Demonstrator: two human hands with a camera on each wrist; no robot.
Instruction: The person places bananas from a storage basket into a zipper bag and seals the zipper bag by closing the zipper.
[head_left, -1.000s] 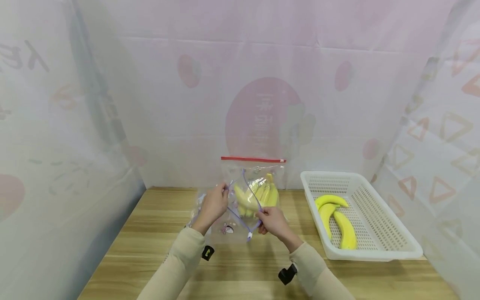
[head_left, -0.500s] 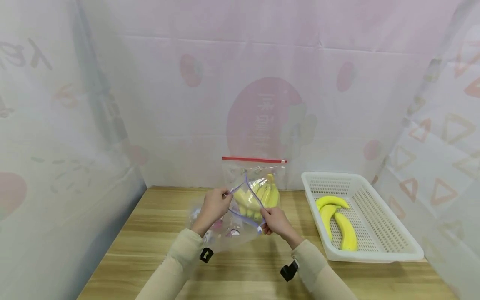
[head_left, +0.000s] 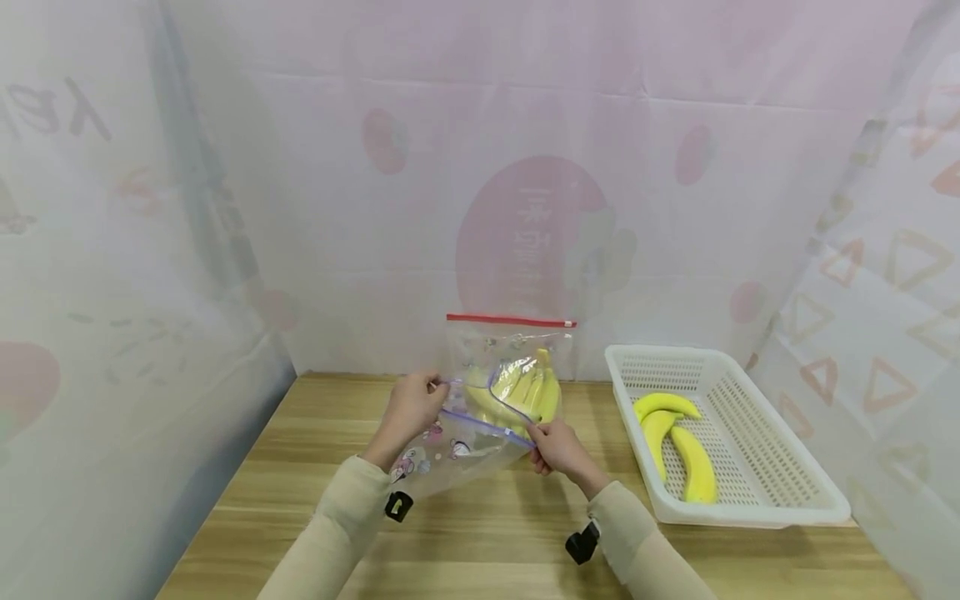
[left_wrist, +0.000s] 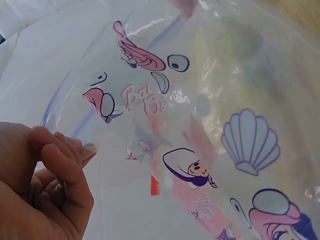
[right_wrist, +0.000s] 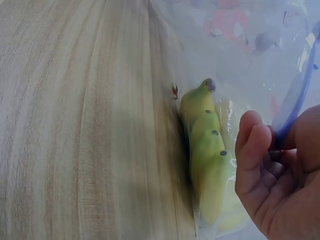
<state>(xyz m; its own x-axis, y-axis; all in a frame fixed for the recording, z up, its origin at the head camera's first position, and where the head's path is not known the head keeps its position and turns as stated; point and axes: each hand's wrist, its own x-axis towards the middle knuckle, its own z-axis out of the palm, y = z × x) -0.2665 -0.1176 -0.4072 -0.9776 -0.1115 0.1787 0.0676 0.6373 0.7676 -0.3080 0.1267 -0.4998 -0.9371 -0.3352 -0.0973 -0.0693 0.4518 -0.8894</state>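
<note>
- The light-brown wood-grain table (head_left: 487,542) is the firm surface beneath all this work.
- The white perforated plastic basket (head_left: 750,512), on the right, looks rigid; its rim would be the natural place to lift it.
- The clear plastic bag with a purple zip edge and cartoon prints (head_left: 472,468) is stretched between the hands, its mouth parted. It should be nearly weightless, limp and slippery, folding unless both sides are held. The stiffer zip strip is the best hold; the thin film below would likely crumple.
- The clear plastic bag with a red zip bar (head_left: 468,343) stands upright behind it against the backdrop.
- The yellow banana bunch (head_left: 550,396) appears to sit inside that red-zipped bag, probably adding weight to steady it.
- The left hand (head_left: 411,408) pinches the purple-edged bag's mouth on its left; the right hand (head_left: 558,450) grips the zip's right end.
- Three loose yellow bananas (head_left: 699,468) lie in the basket, probably light, smooth and easiest held round the middle.
</note>
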